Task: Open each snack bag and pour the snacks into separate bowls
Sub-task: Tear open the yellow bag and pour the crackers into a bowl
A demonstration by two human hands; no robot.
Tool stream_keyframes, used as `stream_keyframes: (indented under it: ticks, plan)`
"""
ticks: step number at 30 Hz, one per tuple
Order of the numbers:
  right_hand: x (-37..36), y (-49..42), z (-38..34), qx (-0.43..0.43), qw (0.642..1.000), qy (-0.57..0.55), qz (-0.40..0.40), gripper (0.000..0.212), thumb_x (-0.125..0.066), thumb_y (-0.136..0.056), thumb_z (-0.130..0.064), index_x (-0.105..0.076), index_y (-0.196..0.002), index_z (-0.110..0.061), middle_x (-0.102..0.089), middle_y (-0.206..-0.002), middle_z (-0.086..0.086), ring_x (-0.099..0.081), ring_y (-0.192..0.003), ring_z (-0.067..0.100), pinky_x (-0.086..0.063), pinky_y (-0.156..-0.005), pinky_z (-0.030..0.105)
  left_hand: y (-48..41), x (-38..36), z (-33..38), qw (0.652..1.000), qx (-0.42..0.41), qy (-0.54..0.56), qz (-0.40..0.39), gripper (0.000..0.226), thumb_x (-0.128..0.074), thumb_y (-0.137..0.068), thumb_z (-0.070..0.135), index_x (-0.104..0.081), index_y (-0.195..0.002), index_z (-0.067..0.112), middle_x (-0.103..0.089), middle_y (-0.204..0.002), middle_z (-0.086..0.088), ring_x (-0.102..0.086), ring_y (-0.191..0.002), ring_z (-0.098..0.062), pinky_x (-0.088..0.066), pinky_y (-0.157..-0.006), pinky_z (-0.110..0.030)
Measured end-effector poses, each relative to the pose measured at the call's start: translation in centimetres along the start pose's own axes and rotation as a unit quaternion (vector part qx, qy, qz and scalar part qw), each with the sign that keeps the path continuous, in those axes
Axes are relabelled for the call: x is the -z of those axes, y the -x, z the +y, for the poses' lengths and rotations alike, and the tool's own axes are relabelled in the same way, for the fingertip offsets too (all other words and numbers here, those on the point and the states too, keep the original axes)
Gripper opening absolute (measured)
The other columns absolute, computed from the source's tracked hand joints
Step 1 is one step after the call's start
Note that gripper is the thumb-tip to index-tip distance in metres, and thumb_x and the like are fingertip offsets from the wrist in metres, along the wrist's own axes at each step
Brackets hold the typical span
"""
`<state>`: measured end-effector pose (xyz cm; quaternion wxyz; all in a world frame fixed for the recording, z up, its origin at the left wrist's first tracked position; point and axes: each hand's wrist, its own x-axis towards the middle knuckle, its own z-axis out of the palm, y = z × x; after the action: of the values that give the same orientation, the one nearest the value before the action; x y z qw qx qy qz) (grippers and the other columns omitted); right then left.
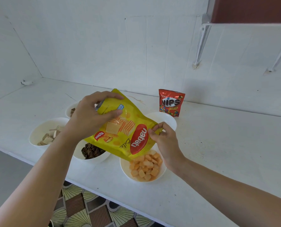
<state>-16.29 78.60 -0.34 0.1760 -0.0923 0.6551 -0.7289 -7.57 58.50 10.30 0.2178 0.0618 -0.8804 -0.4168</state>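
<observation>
Head view shows my left grip point(90, 115) clasping the upper end of the yellow bag point(128, 133), which hangs tilted, print upside down, above the table point(218, 145). My right grip point(164, 138) pinches the bag's lower corner. Its low end sits over a white bowl point(125, 169) of orange squares point(146, 166) (touching them or not, I cannot tell). A red bag point(171, 102) stands upright behind, beside another bowl point(162, 117).
</observation>
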Motion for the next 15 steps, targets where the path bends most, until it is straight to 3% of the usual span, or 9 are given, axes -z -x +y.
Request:
stream_keyframes:
  ticks: [5, 9, 13, 15]
  plan:
    - [-0.4, 0.0, -1.3, 0.059, 0.997, -0.038, -0.021, 0.013, -0.064, -0.097, -0.017, -0.054, -0.088, -0.015, -0.073, -0.102, 0.011, -0.071, -0.1, 0.02, -0.059, -0.08, 0.028, -0.5, 1.0, 1.2, 0.998, -0.037, 0.014, 0.056, 0.028, -0.082, -0.084, 0.029, -0.075, -0.108, 0.039, -0.07, -0.113, 0.009, -0.066, -0.106, -0.018, -0.059, -0.085, -0.051]
    - [-0.5, 0.1, -1.2, 0.059, 0.997, -0.041, -0.017, 0.014, -0.062, -0.098, -0.018, -0.053, -0.087, -0.018, -0.073, -0.105, 0.008, -0.07, -0.102, 0.02, -0.059, -0.078, 0.03, -0.5, 0.8, 1.2, 0.998, -0.046, 0.007, 0.046, 0.028, -0.082, -0.083, 0.031, -0.075, -0.109, 0.039, -0.069, -0.114, 0.01, -0.066, -0.106, -0.017, -0.059, -0.085, -0.05]
    - [0.0, 0.3, 0.6, -0.011, 1.0, 0.01, 0.008, 0.015, -0.063, -0.097, -0.019, -0.054, -0.085, -0.02, -0.071, -0.101, 0.015, -0.069, -0.101, 0.027, -0.058, -0.09, 0.049, 0.2, -0.8, -0.2, 1.0, -0.024, 0.002, 0.009, 0.029, -0.082, -0.084, 0.031, -0.074, -0.109, 0.043, -0.068, -0.113, 0.013, -0.067, -0.105, -0.014, -0.059, -0.087, -0.048]
    - [0.1, 0.5, 1.0, -0.031, 0.999, 0.023, 0.01, 0.016, -0.063, -0.096, -0.02, -0.053, -0.084, -0.022, -0.071, -0.101, 0.015, -0.069, -0.101, 0.028, -0.056, -0.092, 0.052, 0.3, -1.3, -0.5, 1.0, -0.018, -0.004, -0.004, 0.03, -0.081, -0.085, 0.03, -0.073, -0.11, 0.043, -0.068, -0.114, 0.013, -0.067, -0.105, -0.012, -0.06, -0.086, -0.046]
